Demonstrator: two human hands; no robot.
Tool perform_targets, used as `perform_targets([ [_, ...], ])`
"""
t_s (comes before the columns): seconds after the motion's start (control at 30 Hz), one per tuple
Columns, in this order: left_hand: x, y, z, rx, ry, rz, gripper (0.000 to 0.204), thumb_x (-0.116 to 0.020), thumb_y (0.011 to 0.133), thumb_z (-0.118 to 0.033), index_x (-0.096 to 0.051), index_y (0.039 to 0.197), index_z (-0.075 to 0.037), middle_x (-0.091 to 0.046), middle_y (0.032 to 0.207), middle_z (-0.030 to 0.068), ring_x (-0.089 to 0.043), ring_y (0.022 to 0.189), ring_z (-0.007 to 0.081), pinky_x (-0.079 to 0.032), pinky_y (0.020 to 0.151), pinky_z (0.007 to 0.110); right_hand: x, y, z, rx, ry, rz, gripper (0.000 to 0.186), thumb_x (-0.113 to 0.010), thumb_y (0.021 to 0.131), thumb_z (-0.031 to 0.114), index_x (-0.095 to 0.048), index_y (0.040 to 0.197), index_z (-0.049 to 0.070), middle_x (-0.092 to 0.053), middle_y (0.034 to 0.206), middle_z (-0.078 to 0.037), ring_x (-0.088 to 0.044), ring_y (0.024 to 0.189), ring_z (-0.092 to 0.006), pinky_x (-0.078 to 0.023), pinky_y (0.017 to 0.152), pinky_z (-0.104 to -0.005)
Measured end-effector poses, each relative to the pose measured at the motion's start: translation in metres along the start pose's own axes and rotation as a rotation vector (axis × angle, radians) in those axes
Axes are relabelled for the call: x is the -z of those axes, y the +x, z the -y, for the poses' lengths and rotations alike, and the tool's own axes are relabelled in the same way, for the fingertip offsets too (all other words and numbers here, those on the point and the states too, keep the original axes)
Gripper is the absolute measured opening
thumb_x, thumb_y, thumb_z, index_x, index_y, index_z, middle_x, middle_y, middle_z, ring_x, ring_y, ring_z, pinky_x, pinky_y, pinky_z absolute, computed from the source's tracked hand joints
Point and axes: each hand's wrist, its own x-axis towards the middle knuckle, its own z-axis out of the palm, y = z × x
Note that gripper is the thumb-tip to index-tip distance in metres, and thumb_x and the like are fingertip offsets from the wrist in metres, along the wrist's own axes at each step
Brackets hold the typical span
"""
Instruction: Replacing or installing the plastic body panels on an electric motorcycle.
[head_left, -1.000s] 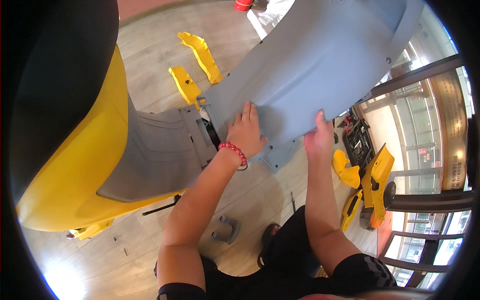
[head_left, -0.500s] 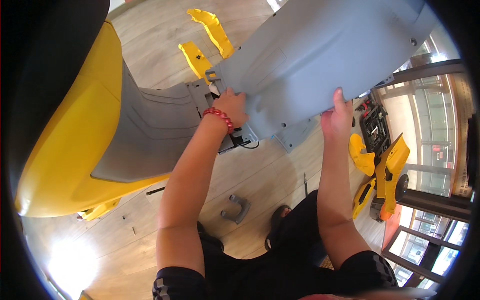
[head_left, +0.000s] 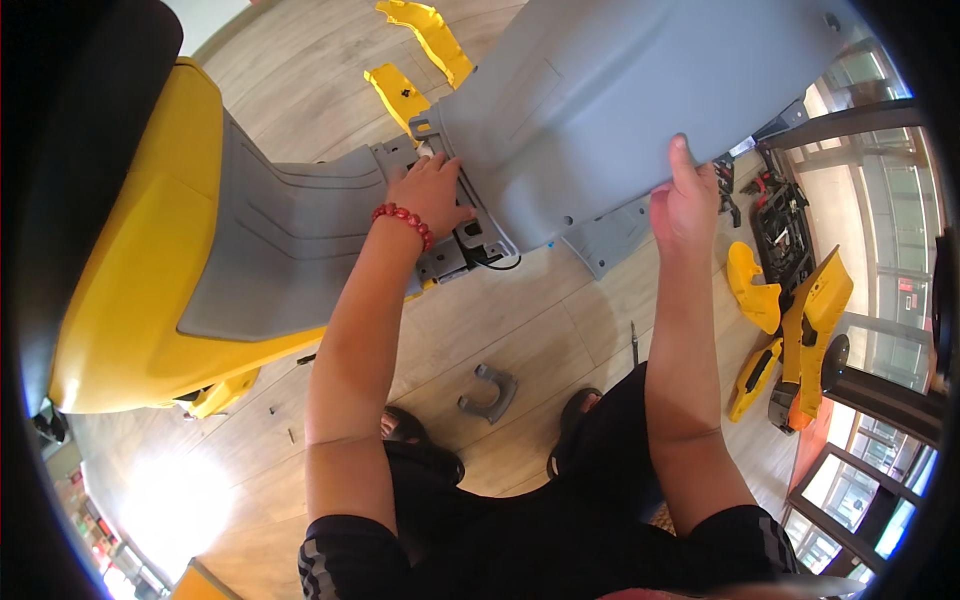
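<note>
A large grey plastic panel (head_left: 610,100) is lifted at the upper right, beside the yellow scooter body (head_left: 135,260) with its grey footboard (head_left: 280,230). My left hand (head_left: 428,195), wearing red beads, rests with fingers apart and slightly bent on the junction between footboard and panel, where a black cable loop hangs. My right hand (head_left: 683,200) grips the panel's lower right edge, thumb on top and fingers partly hidden underneath. A smaller grey piece (head_left: 600,245) shows beneath the panel.
Yellow trim pieces (head_left: 425,40) lie on the wooden floor (head_left: 560,330) behind, with more (head_left: 815,320) at the right near an open black toolbox (head_left: 785,230). A U-shaped grey part (head_left: 487,395) and a thin tool (head_left: 634,340) lie near my feet. A glass door stands at the right.
Both hands and the large panel have moved upward in the view. My left hand has shifted leftward from the panel's face to the junction; my right hand has moved rightward, still holding the edge.
</note>
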Motion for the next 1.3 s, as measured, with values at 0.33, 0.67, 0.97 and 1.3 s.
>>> perform_targets([
  [0.33, -0.01, -0.051, -0.003, -0.255, 0.21, -0.131, 0.029, -0.056, 0.077, -0.021, -0.058, 0.101, -0.006, -0.054, 0.12, 0.007, -0.046, 0.116, 0.0231, -0.037, 0.096, 0.039, 0.005, 0.0, 0.004, -0.052, 0.048, 0.046, 0.035, -0.053, 0.089, 0.008, -0.045, 0.12, -0.006, -0.053, 0.116, -0.011, -0.051, 0.106, -0.0187, -0.04, 0.092, -0.0333],
  [0.67, -0.013, -0.046, 0.007, -0.298, 0.138, -0.146, 0.029, -0.056, 0.072, -0.017, -0.057, 0.1, -0.01, -0.056, 0.116, 0.0052, -0.049, 0.113, 0.021, -0.038, 0.094, 0.038, 0.012, 0.003, 0.005, -0.031, -0.053, 0.047, 0.032, -0.061, 0.084, 0.018, -0.056, 0.103, -0.007, -0.059, 0.101, -0.007, -0.052, 0.093, -0.0126, -0.04, 0.083, -0.0281],
  [0.97, -0.005, -0.043, 0.009, -0.26, -0.278, -0.029, 0.037, -0.064, 0.073, -0.011, -0.054, 0.109, -0.005, -0.057, 0.112, 0.0126, -0.049, 0.109, 0.0317, -0.04, 0.093, 0.038, 0.015, 0.004, 0.009, -0.073, -0.311, -0.005, 0.025, -0.064, 0.082, 0.024, -0.06, 0.082, -0.001, -0.059, 0.07, -0.003, -0.051, 0.06, -0.0095, -0.04, 0.055, -0.026],
  [1.3, -0.013, -0.033, -0.04, -0.093, 0.01, 0.005, 0.062, -0.069, 0.071, -0.029, -0.046, 0.125, -0.007, -0.058, 0.108, 0.0152, -0.048, 0.109, 0.0348, -0.035, 0.094, 0.044, 0.016, 0.007, 0.01, 0.033, -0.306, 0.059, 0.021, -0.06, 0.086, 0.017, -0.062, 0.091, -0.003, -0.062, 0.082, -0.001, -0.053, 0.074, -0.0072, -0.042, 0.066, -0.0247],
])
